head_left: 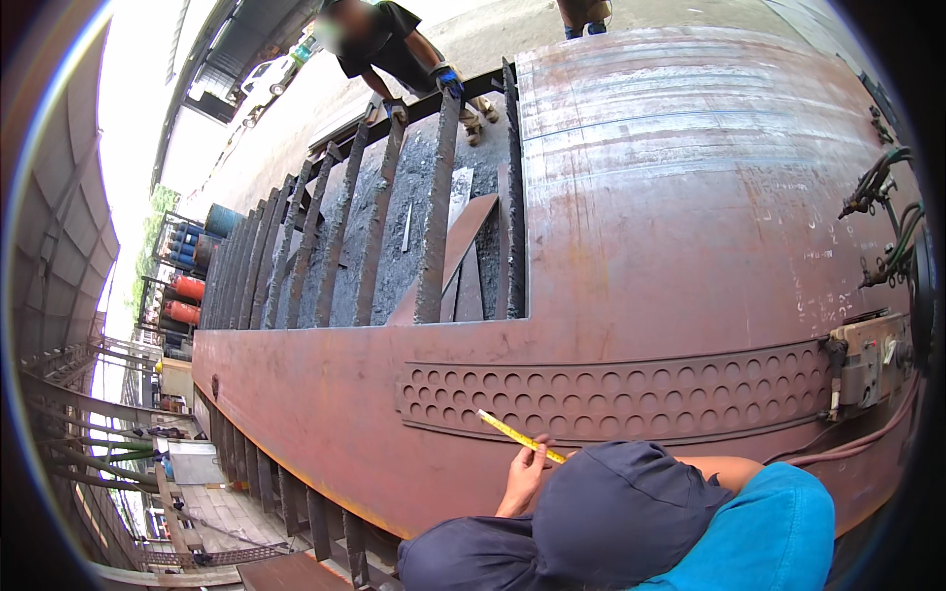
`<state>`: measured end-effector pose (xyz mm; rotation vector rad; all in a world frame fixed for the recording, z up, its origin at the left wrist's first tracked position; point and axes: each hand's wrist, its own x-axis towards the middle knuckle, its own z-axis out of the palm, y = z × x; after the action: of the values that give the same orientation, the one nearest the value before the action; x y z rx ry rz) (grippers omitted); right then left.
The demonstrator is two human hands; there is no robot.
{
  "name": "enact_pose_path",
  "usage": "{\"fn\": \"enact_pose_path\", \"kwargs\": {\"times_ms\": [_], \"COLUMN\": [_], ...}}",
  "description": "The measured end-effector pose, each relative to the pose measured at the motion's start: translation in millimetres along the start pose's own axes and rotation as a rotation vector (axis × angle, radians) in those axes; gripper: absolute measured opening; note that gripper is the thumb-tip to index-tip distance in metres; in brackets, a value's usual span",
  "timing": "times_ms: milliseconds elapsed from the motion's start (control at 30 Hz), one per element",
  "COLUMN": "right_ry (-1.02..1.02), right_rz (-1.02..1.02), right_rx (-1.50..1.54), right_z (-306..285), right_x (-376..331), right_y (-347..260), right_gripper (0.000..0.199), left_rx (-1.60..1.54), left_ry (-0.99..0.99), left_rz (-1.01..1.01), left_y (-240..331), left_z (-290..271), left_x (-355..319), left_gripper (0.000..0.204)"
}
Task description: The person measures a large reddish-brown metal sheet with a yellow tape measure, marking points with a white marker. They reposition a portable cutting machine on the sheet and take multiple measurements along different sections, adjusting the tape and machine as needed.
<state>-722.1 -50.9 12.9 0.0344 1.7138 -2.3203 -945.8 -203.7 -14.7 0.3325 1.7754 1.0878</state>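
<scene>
My left hand (525, 477) is closed around the yellow blade of a tape measure (507, 429). The blade's free end points away and to the left, past the near left part of a curved steel strip (601, 401) with rows of round holes or recesses. Toward the right, the blade disappears behind my dark-clad knee (631, 512). My right forearm (724, 471), below a blue sleeve, passes behind that same knee, which hides the hand. Under the strip lies a large reddish-brown steel plate (631, 286).
A co-worker's gloved hands (448, 79) touch upright slats (434, 217) across an opening with dark debris. Another person's legs show at the top. A control box (872, 360) and hoses (877, 182) stand right; red gas cylinders (185, 295) are far left.
</scene>
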Motion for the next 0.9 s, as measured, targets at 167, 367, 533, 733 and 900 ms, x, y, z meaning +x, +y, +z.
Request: {"fn": "enact_pose_path", "kwargs": {"times_ms": [167,367,533,733,900], "right_ry": [0.118,0.699,1.145,1.051,1.116], "right_rz": [-0.036,0.396,0.272,0.366,0.33], "right_rx": [-0.087,-0.197,-0.248,-0.239,-0.167], "right_z": [-10.5,-61.8,-108.7,-135.5,-132.1], "right_x": [-14.0,9.3,4.3,20.5,36.2], "right_y": [-0.8,-5.9,-33.7,-2.8,6.5], "right_gripper": [0.045,0.057,0.05,0.043,0.044], "left_rx": [-0.173,-0.084,-0.001,0.039,0.054], "left_ry": [0.124,-0.09,-0.223,-0.208,-0.071], "left_rz": [-0.174,-0.187,-0.267,-0.267,-0.205], "left_y": [13.0,-14.3,19.5,53.6,86.6], "left_z": [6.8,-7.3,-18.7,-47.7,-90.4], "left_x": [-11.0,-12.6,-56.6,-104.0,-117.9], "left_gripper": [0.04,0.049,0.047,0.046,0.045]}}
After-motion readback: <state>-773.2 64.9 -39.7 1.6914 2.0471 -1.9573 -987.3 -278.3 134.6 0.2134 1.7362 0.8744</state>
